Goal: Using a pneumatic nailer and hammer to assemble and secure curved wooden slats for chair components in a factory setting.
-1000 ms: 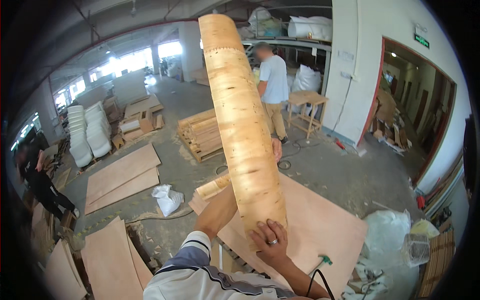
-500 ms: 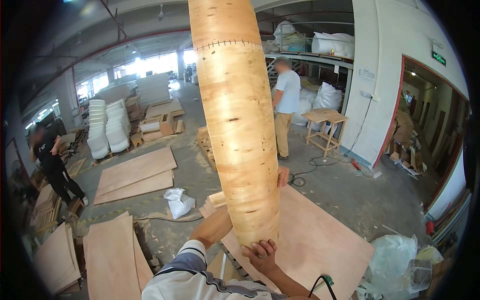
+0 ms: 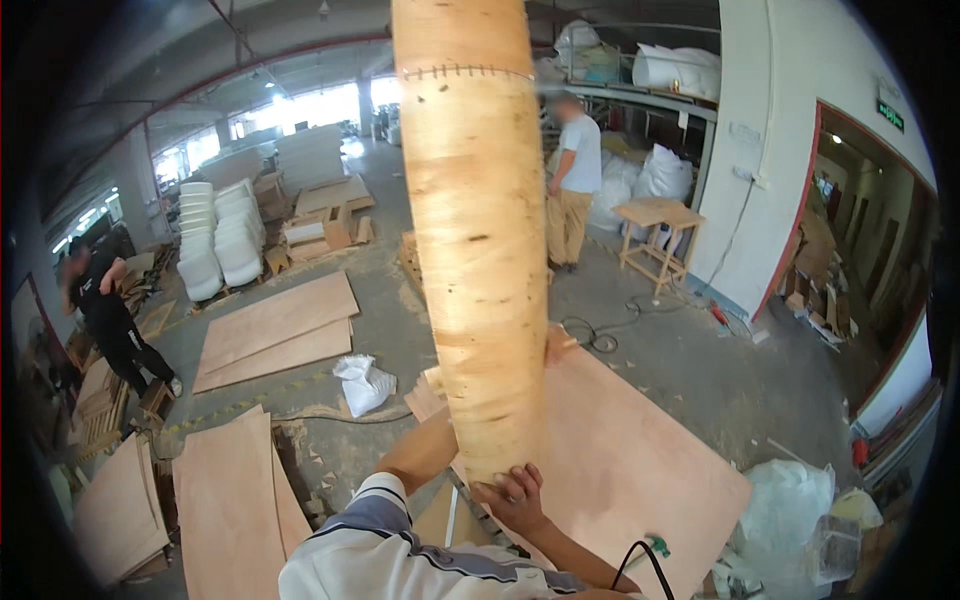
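Observation:
A long, pale wood veneer sheet point(image 3: 480, 240) stands tall before me, slightly bowed, with dark knots and a stitched seam across its upper part. Its top runs out of the picture. At the lower end, the fingers of my right hand point(image 3: 515, 497) curl over the edge and grip it. My left forearm point(image 3: 420, 455) passes behind the sheet, which hides most of that hand. Blurred fingers of my left hand point(image 3: 556, 345) seem to wrap its right edge. Under and beyond it lies a broad stack of reddish plywood sheets point(image 3: 640, 450).
More plywood panels point(image 3: 235, 500) lie on the floor to my left, near a white sack point(image 3: 364, 385). A wooden stand point(image 3: 660, 220) and a loose cable point(image 3: 600, 340) are at the right. Clear plastic bags point(image 3: 785, 510) sit lower right. One person point(image 3: 575, 180) stands behind the sheet, another point(image 3: 110, 310) far left.
The veneer sheet has tilted a little: its lower end and my right hand have shifted left, its upper part right. My view has moved slightly. Both hands keep their hold.

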{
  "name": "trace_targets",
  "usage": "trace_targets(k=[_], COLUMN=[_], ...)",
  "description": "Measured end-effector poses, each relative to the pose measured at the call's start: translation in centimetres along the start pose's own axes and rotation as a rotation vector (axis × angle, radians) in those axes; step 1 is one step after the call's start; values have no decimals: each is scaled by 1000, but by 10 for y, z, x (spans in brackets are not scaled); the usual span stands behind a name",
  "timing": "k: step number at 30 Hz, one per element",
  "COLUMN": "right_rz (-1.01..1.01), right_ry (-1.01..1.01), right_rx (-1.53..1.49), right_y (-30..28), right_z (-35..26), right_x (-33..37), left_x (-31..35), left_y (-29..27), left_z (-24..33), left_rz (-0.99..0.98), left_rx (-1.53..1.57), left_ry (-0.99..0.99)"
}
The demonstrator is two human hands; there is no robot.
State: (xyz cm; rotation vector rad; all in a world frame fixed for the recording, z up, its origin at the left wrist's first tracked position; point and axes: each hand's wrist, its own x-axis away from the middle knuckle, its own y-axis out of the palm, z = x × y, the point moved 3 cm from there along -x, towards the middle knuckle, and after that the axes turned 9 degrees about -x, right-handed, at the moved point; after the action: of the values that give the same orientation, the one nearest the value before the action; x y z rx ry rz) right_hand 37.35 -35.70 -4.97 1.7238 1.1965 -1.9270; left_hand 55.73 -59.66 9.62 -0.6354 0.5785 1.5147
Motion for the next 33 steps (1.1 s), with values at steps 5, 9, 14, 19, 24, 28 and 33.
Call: trace_targets(k=[5,9,14,19,24,28,33], right_rz=[-373,-72,462,696,965,934,733], right_ry=[229,596,805,920,1174,1202,1317], right_rx=[-448,-933,-1842,-1734,-1739,-1850,-1797], right_y=[-6,5,-18,2,44,58,61], right_z=[1,68,104,114,114,109,105], right_x=[-27,-47,-196,-189,-134,-125,-139], left_x=[48,48,50,46,53,66,76], left_y=[-8,-26,-56,-75,-89,-103,-118], left_z=[-21,-15,40,64,49,41,28], left_rz=[90,141,185,-57,-256,-333,-357], left_rx=[-116,-205,-845,-1309,-1282,-1304,-1259], left_ry=[-120,-169,296,432,316,192,92])
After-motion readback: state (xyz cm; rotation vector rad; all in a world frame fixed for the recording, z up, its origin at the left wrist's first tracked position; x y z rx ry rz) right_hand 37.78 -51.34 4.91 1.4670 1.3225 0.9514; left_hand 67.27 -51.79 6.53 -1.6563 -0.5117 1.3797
